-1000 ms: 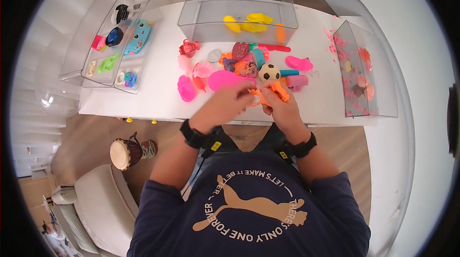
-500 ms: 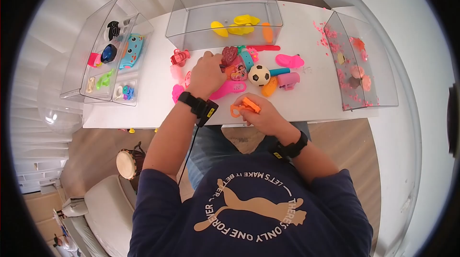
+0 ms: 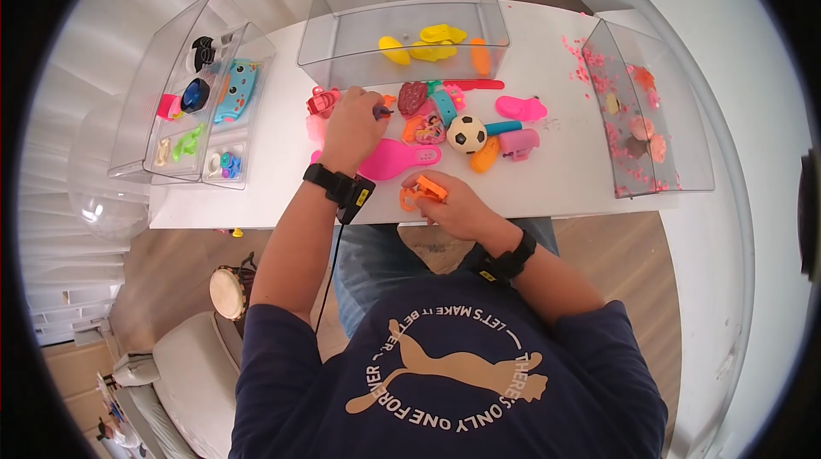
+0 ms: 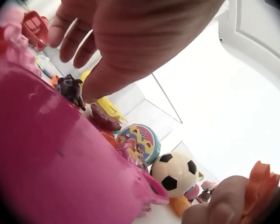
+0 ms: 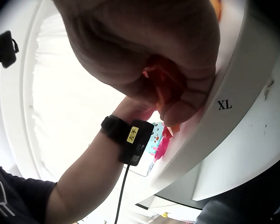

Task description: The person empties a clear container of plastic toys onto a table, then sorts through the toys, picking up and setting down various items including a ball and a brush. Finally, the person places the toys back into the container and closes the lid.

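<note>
My left hand (image 3: 352, 130) is over the left part of a toy pile, with a small dark purple figure (image 4: 70, 89) pinched at the thumb tip. Its index finger is hidden in the left wrist view. My right hand (image 3: 457, 204) grips an orange plastic toy (image 3: 431, 189) with a ring-shaped end, low over the table's front edge. Below the left hand lies a pink paddle-shaped toy (image 3: 386, 161). A red toy (image 3: 322, 101) lies left of the left hand's fingers. Right of it are a dark red toy (image 3: 413, 98) and a soccer ball (image 3: 466, 134).
Clear bins stand at the back (image 3: 402, 64), left (image 3: 141, 147) and right (image 3: 624, 177) of the white table (image 3: 547, 189). Yellow toys (image 3: 434, 50) lie in the back bin. Pink bits (image 3: 575, 57) are scattered by the right bin. A drum (image 3: 229, 292) stands on the floor.
My left hand has left the orange toy and moved to the pile, where the dark purple figure has shifted left with it. My right hand has drawn lower and left, still holding the orange toy.
</note>
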Available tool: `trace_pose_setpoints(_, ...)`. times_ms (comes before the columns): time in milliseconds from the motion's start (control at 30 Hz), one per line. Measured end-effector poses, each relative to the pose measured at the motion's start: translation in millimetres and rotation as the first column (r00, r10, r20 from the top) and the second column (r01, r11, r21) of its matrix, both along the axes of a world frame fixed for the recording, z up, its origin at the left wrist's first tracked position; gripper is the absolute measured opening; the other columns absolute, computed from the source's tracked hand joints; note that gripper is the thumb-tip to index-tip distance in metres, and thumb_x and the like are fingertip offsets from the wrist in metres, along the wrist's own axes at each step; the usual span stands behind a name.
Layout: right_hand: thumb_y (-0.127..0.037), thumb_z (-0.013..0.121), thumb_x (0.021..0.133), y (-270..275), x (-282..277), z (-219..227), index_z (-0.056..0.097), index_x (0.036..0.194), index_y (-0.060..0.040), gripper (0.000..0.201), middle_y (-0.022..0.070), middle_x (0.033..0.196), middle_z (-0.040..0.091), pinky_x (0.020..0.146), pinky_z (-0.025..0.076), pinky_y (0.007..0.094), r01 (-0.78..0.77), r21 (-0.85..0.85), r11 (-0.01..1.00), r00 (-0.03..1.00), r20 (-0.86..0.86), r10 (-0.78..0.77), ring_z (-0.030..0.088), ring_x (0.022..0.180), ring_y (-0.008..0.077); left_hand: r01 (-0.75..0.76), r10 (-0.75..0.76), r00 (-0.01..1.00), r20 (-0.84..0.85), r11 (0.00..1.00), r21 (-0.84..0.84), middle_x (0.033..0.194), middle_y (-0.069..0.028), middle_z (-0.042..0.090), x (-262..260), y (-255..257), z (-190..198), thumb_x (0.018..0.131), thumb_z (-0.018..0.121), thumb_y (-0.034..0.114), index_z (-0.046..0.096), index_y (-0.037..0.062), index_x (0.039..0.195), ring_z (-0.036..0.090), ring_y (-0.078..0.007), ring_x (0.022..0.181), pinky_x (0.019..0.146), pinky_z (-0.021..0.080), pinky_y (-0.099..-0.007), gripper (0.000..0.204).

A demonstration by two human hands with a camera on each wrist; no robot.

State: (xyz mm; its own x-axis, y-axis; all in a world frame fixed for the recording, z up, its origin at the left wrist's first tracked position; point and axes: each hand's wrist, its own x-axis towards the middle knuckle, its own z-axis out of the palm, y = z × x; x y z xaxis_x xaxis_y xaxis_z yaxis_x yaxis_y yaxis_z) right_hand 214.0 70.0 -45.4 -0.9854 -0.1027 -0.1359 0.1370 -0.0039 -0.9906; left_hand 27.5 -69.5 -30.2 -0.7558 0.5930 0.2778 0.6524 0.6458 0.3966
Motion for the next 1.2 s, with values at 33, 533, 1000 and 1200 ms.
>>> trace_pose_setpoints(33,-0.003,0.054,0.094,0.5,-0.5,2.4,0.06,0.119,-0.0064,0.026,0.0019,0.095,0.059,0.065,0.052,0.0238,-0.001,-0.013,1.0,1.0,0.031,0.001,0.055,0.073,0.0074,0.013,-0.012,1.0,0.011,0.999,-0.04,0.104,-0.0155,0.062,-1.9,-0.5,-1.0,0.078,0.072,0.013,0.068,0.0036,0.103,0.062,-0.0332,0.098,0.085,0.051,-0.0415,0.026)
trace_pose_setpoints(533,-0.004,0.053,0.097,6.4,-0.3,0.6,0.059,0.119,-0.0056,0.023,0.0016,0.096,0.058,0.067,0.053,0.0229,-0.002,-0.171,0.985,0.998,0.065,0.013,0.054,0.074,0.0062,-0.062,0.083,0.995,0.062,0.956,-0.287,0.106,-0.021,0.063,-9.9,17.4,1.9,0.076,0.07,0.012,0.067,0.0016,0.105,0.061,-0.0376,0.103,0.089,0.05,-0.0431,0.031)
trace_pose_setpoints(1000,-0.004,0.055,0.097,9.3,0.4,-3.2,0.06,0.12,-0.0044,0.024,0.0017,0.092,0.058,0.067,0.053,0.0228,-0.006,-0.172,0.985,0.997,0.077,0.02,0.056,0.075,0.0065,-0.112,0.132,0.987,0.091,0.973,-0.201,0.1,-0.0202,0.066,-37.4,-33.6,12.5,0.074,0.063,0.002,0.067,0.0015,0.097,0.064,-0.0375,0.095,0.083,0.052,-0.0427,0.024)
trace_pose_setpoints(1200,-0.005,0.057,0.094,9.1,0.6,-8.0,0.061,0.119,-0.0072,0.026,0.0034,0.093,0.059,0.066,0.054,0.0249,0.011,-0.209,0.978,0.998,0.065,0.003,0.057,0.073,0.0087,-0.053,0.06,0.998,0.028,0.976,-0.21,0.103,-0.0195,0.064,-35.5,-29.5,-2.0,0.074,0.067,0.007,0.067,0.0026,0.098,0.062,-0.0374,0.099,0.087,0.051,-0.042,0.024)
